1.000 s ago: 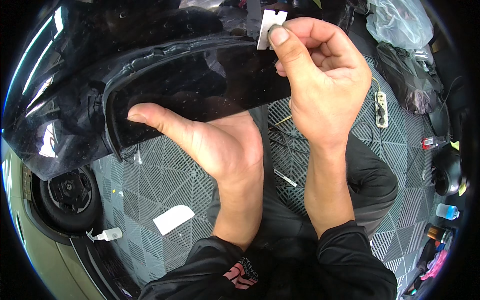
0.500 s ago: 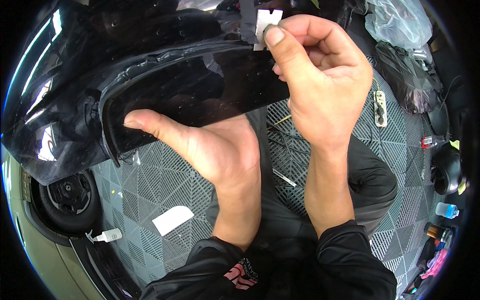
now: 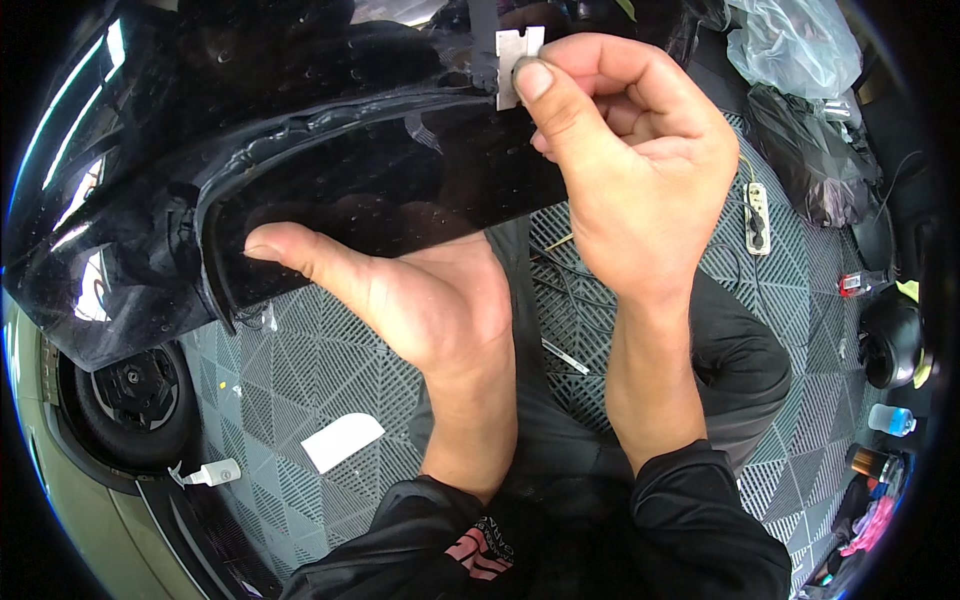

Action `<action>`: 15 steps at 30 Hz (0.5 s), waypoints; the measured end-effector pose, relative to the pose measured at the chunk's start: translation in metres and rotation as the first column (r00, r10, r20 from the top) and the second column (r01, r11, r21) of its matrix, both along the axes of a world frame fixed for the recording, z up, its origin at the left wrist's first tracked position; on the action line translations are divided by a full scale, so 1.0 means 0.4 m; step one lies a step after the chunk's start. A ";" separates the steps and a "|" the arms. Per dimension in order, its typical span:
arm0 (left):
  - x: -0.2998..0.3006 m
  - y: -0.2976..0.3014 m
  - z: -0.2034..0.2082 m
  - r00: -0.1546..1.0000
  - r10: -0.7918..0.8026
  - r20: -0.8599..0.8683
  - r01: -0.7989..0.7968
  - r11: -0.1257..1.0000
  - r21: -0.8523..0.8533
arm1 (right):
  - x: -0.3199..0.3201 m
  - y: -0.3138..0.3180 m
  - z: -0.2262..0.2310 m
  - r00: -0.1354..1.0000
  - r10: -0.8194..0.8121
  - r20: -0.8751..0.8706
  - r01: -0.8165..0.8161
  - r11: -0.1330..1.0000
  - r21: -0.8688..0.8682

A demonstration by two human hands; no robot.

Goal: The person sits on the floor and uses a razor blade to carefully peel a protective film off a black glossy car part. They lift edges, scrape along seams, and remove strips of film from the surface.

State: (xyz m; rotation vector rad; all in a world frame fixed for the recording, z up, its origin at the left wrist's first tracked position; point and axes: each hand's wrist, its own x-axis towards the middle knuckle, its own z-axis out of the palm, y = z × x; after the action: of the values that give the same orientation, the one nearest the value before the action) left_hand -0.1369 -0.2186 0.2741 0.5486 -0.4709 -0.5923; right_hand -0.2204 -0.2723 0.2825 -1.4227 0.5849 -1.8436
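Note:
A glossy black car body panel, perhaps a bumper, spreads across the upper left, with a curved recess edged by wrinkled dark film. My left hand holds its near edge, thumb stretched over the front face and the fingers hidden behind it. Between the thumb and fingers of my right hand is pinched a razor blade, a thin silvery one with a notched end. The blade stands against the panel, at the right end of the film-edged line and beside a dark grey strip.
On the grey grid floor lie a white rounded card, a spray bottle, a thin white tool and a power strip. Plastic bags are heaped at the upper right. A car wheel stands at left.
My right hand has moved slightly left along the panel with the razor blade, which now meets the end of the film-edged line. My left hand keeps nearly the same place.

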 end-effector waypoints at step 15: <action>0.006 -0.004 -0.005 1.000 -0.010 -0.029 0.010 1.000 -0.010 | 0.005 0.027 0.029 0.989 0.053 0.136 -0.061 0.997 0.051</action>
State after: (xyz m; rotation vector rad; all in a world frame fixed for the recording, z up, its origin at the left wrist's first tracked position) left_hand -0.1344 -0.2204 0.2721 0.5275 -0.4490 -0.6062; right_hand -0.2185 -0.2614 0.2940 -1.2556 0.5177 -1.8477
